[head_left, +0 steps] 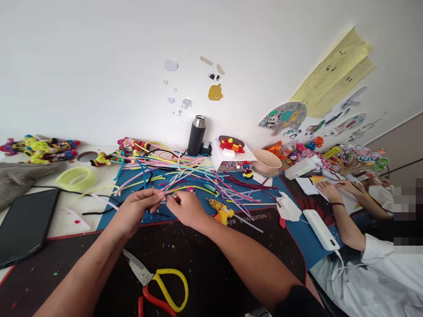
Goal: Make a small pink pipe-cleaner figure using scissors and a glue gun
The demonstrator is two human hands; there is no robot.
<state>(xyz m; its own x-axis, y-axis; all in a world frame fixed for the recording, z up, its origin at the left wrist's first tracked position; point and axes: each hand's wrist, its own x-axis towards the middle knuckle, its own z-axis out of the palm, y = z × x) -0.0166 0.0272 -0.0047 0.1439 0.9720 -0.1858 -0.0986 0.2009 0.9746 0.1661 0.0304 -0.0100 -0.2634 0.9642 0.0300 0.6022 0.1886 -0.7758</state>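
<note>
The small piece [163,199] I have in hand is up in front of me, between my two hands and above the near edge of the blue mat [194,216]; it is too small and covered to make out. My left hand [140,206] has its grip closed on it, thumb and forefinger pinched together at the tips. My right hand [188,209] comes in close from the other side, fingers curled; I cannot tell whether that grip is pinching the piece or just beside it.

Just behind my hands, fuzzy craft stems [180,166] in pink, blue, yellow and purple lie loosely crossed. The yellow glue gun [224,213] lies near my right forearm. Nearer me, scissors [150,279] with one yellow and one red handle lie open on the black mat [211,268]. Over on my left are a coil of yellow-green stems [76,178] and a dark-screened tablet [28,224]. The black bottle [196,136] stands by the wall, beyond the stems.
</note>
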